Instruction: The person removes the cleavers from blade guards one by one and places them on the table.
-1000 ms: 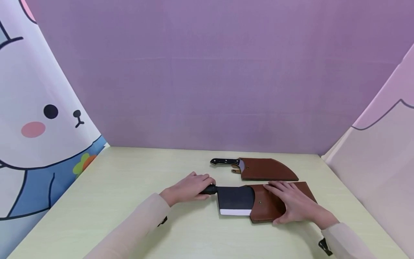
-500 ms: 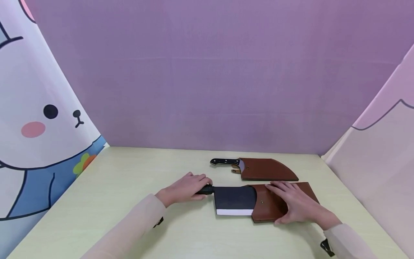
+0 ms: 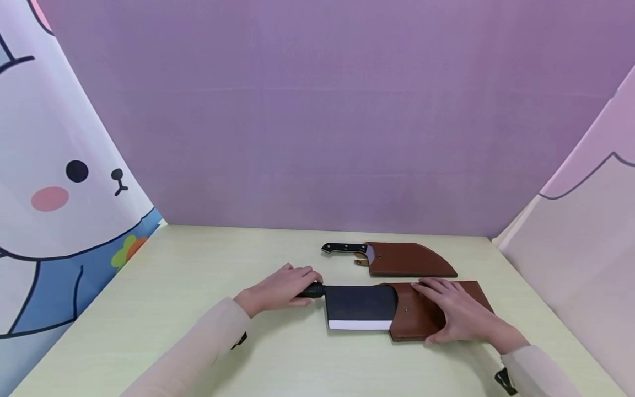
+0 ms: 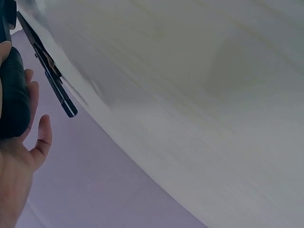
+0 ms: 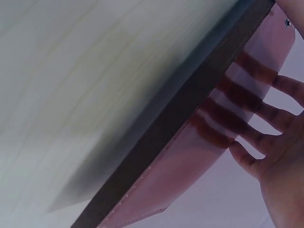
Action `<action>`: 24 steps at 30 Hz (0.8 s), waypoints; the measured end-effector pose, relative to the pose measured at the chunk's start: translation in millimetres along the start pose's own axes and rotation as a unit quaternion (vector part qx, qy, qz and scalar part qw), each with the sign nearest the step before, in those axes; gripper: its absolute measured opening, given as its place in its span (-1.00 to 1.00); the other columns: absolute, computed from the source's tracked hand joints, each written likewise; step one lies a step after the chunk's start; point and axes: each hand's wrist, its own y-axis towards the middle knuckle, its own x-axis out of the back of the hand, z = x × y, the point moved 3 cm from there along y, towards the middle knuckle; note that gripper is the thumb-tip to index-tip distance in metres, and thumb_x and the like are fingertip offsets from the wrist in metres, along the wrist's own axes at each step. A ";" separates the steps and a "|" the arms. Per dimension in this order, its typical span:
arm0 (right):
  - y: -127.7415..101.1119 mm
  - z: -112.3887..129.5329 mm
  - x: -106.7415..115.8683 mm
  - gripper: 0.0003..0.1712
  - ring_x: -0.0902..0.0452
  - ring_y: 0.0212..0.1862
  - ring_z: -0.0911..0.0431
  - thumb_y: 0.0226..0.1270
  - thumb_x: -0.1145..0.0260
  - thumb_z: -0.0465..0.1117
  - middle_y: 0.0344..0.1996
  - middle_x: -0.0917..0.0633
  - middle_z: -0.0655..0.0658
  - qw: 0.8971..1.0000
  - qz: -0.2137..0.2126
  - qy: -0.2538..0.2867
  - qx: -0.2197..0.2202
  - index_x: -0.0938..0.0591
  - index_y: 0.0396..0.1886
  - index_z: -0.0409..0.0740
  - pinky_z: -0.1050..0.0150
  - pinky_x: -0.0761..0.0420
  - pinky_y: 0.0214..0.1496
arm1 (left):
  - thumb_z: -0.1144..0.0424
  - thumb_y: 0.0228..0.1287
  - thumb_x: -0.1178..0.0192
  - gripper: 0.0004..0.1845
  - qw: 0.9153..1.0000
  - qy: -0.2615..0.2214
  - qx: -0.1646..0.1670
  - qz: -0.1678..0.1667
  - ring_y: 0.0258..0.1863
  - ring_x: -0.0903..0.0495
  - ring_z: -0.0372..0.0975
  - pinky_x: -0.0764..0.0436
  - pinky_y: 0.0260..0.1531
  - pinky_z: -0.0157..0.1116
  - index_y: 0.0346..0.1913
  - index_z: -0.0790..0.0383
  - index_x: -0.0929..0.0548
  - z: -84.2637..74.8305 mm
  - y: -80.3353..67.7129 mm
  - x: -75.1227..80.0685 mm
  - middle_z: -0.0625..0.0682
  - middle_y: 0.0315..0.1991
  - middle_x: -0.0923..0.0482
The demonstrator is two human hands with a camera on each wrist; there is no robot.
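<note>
Left hand (image 3: 283,288) grips the black handle of the broad dark cleaver with a bright ground edge (image 3: 359,309), fingers curled round it. Right hand (image 3: 458,314) lies flat, fingers straight, pressing on the brown leather rectangular sheath (image 3: 412,320). Cleaver lies flat on the pale yellow-green tabletop (image 3: 198,286), blade tip inside the sheath mouth. Compared with a second ago, more blade shows and the handle sits further left: judged a withdrawal under way, not complete. Behind, well apart, a second black-handled knife in a curved brown sheath (image 3: 402,259), fully sheathed. Left wrist view shows the handle (image 4: 12,90) against the palm; right wrist view shows fingertips (image 5: 247,97) spread on the sheath underside, hidden from the head camera.
</note>
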 end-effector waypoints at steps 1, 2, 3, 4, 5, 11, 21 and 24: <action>-0.3 -0.3 -0.1 0.26 -0.34 0.17 -0.14 -0.54 -0.47 0.44 0.18 -0.44 -0.19 1.000 -0.001 0.000 0.000 -0.37 0.27 -0.07 -0.13 -0.27 0.07 | -0.01 0.26 -0.09 -0.59 1.000 0.000 -0.001 -0.001 -0.19 -0.45 -0.34 -0.37 -0.17 -0.26 0.13 -0.01 -0.35 0.2 -0.2 0.0 -0.14 -0.07 -0.46; -0.6 -0.4 0.0 0.26 -0.34 0.17 -0.13 -0.54 -0.46 0.44 0.18 -0.44 -0.18 1.000 -0.001 0.000 0.001 -0.37 0.27 -0.07 -0.12 -0.27 0.07 | -0.01 0.26 -0.09 -0.59 1.000 0.001 -0.002 -0.001 -0.19 -0.45 -0.34 -0.36 -0.17 -0.26 0.13 -0.01 -0.35 0.4 -0.6 -0.1 -0.14 -0.07 -0.46; -0.8 -0.6 0.1 0.26 -0.34 0.16 -0.12 -0.54 -0.46 0.44 0.18 -0.44 -0.18 1.000 -0.002 -0.001 0.001 -0.37 0.27 -0.08 -0.11 -0.27 0.07 | -0.01 0.26 -0.08 -0.59 1.000 0.000 -0.003 -0.002 -0.18 -0.45 -0.34 -0.36 -0.16 -0.26 0.13 -0.01 -0.35 0.7 -0.8 -0.5 -0.14 -0.07 -0.46; -1.0 -0.9 0.2 0.26 -0.35 0.16 -0.12 -0.54 -0.46 0.44 0.17 -0.44 -0.18 1.000 -0.005 -0.003 0.003 -0.37 0.26 -0.08 -0.11 -0.27 0.06 | -0.01 0.27 -0.08 -0.59 1.000 0.001 -0.003 -0.002 -0.18 -0.45 -0.34 -0.36 -0.16 -0.26 0.13 -0.01 -0.35 1.1 -1.1 -0.6 -0.14 -0.07 -0.46; -1.2 -1.2 0.3 0.26 -0.35 0.16 -0.11 -0.55 -0.46 0.44 0.17 -0.45 -0.19 1.000 -0.007 -0.003 0.004 -0.37 0.26 -0.08 -0.10 -0.27 0.06 | -0.01 0.27 -0.08 -0.59 1.000 -0.001 -0.003 -0.002 -0.19 -0.44 -0.34 -0.36 -0.16 -0.27 0.13 -0.02 -0.35 1.5 -1.5 -0.8 -0.15 -0.07 -0.46; -3.1 -3.7 2.5 0.26 -0.37 0.12 -0.10 -0.56 -0.46 0.46 0.13 -0.47 -0.20 1.000 -0.025 -0.010 0.012 -0.40 0.23 -0.11 -0.09 -0.28 0.03 | 0.01 0.25 -0.10 -0.60 1.000 -0.006 -0.005 -0.013 -0.21 -0.44 -0.34 -0.35 -0.17 -0.27 0.12 -0.02 -0.36 3.4 -4.9 0.8 -0.15 -0.10 -0.46; -5.8 -7.2 3.1 0.27 -0.36 0.13 -0.11 -0.57 -0.47 0.45 0.14 -0.47 -0.20 1.000 -0.024 -0.015 0.008 -0.39 0.24 -0.10 -0.06 -0.27 0.03 | 0.03 0.24 -0.12 -0.60 1.000 -0.013 -0.005 -0.020 -0.21 -0.44 -0.34 -0.35 -0.18 -0.27 0.11 -0.01 -0.37 4.6 -9.0 5.5 -0.14 -0.09 -0.46; -6.2 -7.2 3.8 0.26 -0.37 0.11 -0.11 -0.55 -0.44 0.47 0.13 -0.47 -0.20 0.999 -0.031 -0.018 0.016 -0.40 0.23 -0.10 -0.06 -0.28 0.00 | 0.04 0.24 -0.12 -0.60 1.000 -0.021 -0.002 -0.014 -0.21 -0.43 -0.34 -0.35 -0.16 -0.26 0.12 0.00 -0.37 5.4 -10.0 5.7 -0.14 -0.08 -0.46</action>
